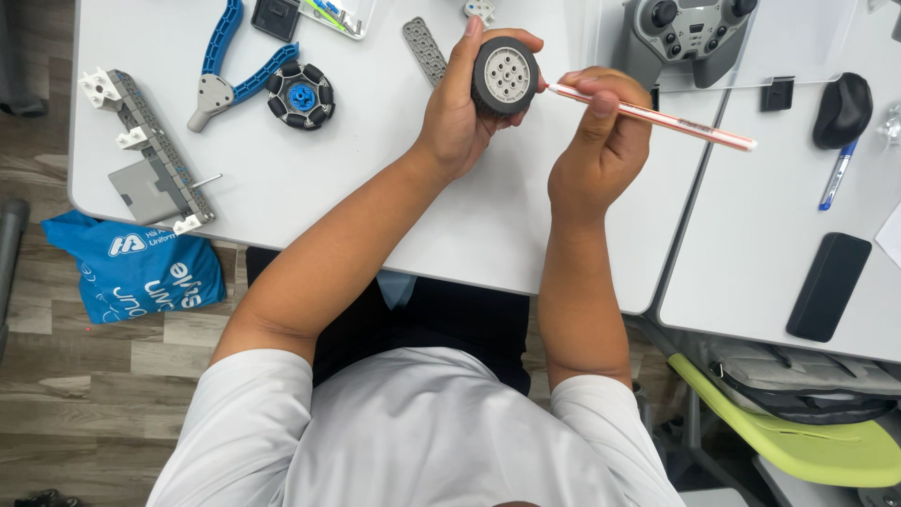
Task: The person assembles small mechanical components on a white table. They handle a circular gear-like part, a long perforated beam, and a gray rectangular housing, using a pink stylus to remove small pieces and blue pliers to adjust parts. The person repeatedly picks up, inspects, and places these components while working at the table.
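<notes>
While the head camera is looking straight down, the left hand (460,117) is clamping a small wheel (505,75) with a black tyre and a grey hub, fingers curling over its rim, and holding it just above the far part of the white tabletop (282,197). The right hand (601,141) is closing around a thin pink-and-white stick (657,117), whose tip is touching the wheel's right side. Toward the tabletop's far left corner, blue-handled pliers (230,66) are lying beside a black roller wheel with a blue centre (300,95). Near the left edge, a grey beam assembly (155,155) is resting. A grey perforated strip (424,49) is lying just left of the held wheel. A grey game controller (690,33) is sitting at the far edge of the neighbouring tabletop.
</notes>
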